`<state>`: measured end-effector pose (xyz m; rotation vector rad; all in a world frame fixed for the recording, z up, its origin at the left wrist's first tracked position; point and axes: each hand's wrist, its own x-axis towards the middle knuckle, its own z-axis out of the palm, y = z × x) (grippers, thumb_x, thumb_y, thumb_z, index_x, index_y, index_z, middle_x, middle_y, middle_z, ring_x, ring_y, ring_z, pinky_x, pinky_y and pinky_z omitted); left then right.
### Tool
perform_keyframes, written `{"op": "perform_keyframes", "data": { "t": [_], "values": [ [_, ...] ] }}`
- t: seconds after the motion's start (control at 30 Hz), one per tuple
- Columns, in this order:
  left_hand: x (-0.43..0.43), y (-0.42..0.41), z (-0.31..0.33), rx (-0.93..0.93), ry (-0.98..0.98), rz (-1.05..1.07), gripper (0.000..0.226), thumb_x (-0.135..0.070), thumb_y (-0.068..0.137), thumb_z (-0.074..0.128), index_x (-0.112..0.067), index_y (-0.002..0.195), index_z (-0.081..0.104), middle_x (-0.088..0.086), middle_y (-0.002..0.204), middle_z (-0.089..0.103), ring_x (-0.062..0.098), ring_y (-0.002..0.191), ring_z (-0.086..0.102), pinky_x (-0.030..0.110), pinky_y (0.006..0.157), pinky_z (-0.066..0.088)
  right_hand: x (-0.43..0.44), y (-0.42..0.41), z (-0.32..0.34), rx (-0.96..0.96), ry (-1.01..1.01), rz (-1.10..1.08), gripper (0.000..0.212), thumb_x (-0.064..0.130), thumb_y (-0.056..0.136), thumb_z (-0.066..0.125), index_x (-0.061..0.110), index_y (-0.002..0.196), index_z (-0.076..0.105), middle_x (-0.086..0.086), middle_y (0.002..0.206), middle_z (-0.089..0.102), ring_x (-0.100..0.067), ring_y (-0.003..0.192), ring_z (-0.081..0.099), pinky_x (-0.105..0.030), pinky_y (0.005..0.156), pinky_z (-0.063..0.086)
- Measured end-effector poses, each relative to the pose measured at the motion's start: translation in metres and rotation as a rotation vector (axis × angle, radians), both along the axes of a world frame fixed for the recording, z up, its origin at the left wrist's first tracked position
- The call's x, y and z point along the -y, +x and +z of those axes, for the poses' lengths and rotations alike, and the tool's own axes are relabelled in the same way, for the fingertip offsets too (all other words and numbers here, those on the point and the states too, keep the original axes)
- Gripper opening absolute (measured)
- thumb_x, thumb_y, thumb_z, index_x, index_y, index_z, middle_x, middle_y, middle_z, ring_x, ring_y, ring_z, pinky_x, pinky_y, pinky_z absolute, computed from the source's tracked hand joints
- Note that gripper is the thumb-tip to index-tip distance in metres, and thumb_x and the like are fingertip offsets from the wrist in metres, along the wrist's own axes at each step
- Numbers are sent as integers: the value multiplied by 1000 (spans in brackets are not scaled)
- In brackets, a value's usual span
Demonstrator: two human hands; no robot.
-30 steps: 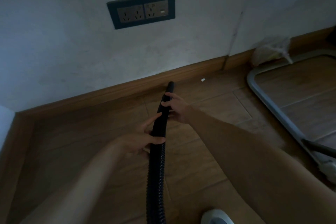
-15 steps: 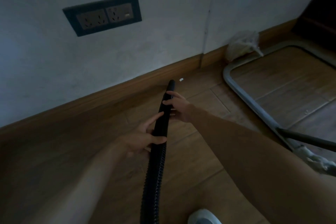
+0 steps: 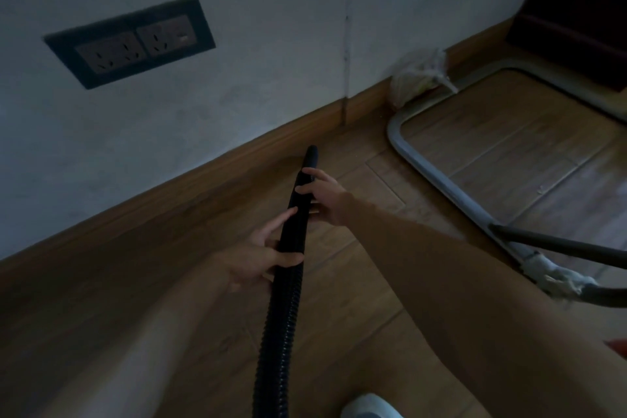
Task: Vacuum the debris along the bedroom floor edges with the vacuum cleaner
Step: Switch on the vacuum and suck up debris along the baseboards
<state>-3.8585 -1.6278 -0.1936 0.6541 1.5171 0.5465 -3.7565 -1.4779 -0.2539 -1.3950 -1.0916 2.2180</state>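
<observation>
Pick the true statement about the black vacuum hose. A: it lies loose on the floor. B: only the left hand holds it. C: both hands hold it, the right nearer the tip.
C: the right hand grips the hose near its tip, the left hand further back.

Dim light on a pale wall (image 3: 271, 44) with a dark double socket (image 3: 130, 42); a brown skirting board (image 3: 203, 176) meets the wood-plank floor (image 3: 356, 299), where a grey tubular frame (image 3: 437, 176) lies, a crumpled pale bag (image 3: 417, 78) at its far corner
</observation>
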Motion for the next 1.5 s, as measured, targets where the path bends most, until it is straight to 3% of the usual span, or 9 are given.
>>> {"op": "perform_keyframes", "data": {
  "t": [0.23,0.53,0.63,0.83,1.0,1.2,1.3,1.4,1.5],
  "values": [
    [-2,3,1,9,-2,-7,88,-1,85,71,-56,143,35,1,125,53,27,110,59,50,89,56,0,6,-1,-7,-11,-15,51,3,98,54,29,141,48,-15,131,56,-34,112,60,-47,86,56],
    [19,-3,3,6,-14,14,87,-3,84,73,-57,142,37,6,124,55,32,107,62,52,90,56,17,-1,-2,2,-8,14,52,5,98,56,31,142,47,-8,113,60,-27,94,64,-42,78,57],
    [30,-8,2,6,-23,18,86,-3,82,75,-59,138,40,10,129,56,34,109,62,53,91,55,27,-5,-3,1,-9,30,51,6,98,56,32,141,47,-7,115,59,-27,95,64,-45,83,57],
    [54,-14,-1,49,-55,-24,84,-4,84,74,-60,137,41,3,129,53,32,113,61,54,95,53,54,-4,-8,16,-19,31,49,6,98,56,34,138,49,-7,113,61,-26,94,65,-40,68,58],
    [75,-15,-3,100,-53,-81,81,-5,83,75,-61,134,44,5,140,47,32,119,58,55,98,51,80,7,-10,25,7,9,50,6,96,60,33,136,49,-11,122,59,-27,97,66,-44,77,60],
    [95,-6,3,96,10,-191,81,-8,84,76,-65,133,43,0,142,43,29,123,56,55,96,53,105,37,8,17,33,-19,57,6,96,62,32,142,42,-13,127,57,-26,93,67,-37,57,59],
    [102,-2,12,106,46,-257,82,-11,80,79,-67,130,44,-2,144,40,30,121,58,53,93,55,113,54,27,-13,75,-44,58,3,95,62,32,142,42,-10,119,58,-26,92,68,-41,63,61],
    [112,5,25,112,71,-269,82,-9,81,76,-69,126,46,-8,137,41,31,120,59,54,93,54,123,69,50,-29,157,-55,61,1,94,63,29,143,41,-12,124,57,-28,91,68,-42,65,62],
    [121,18,38,150,109,-276,81,-5,84,72,-68,126,46,-12,134,45,33,111,65,57,95,52,133,88,71,-47,226,-76,63,1,95,61,29,146,37,-13,129,54,-30,97,68,-48,77,61]
  ]
}}
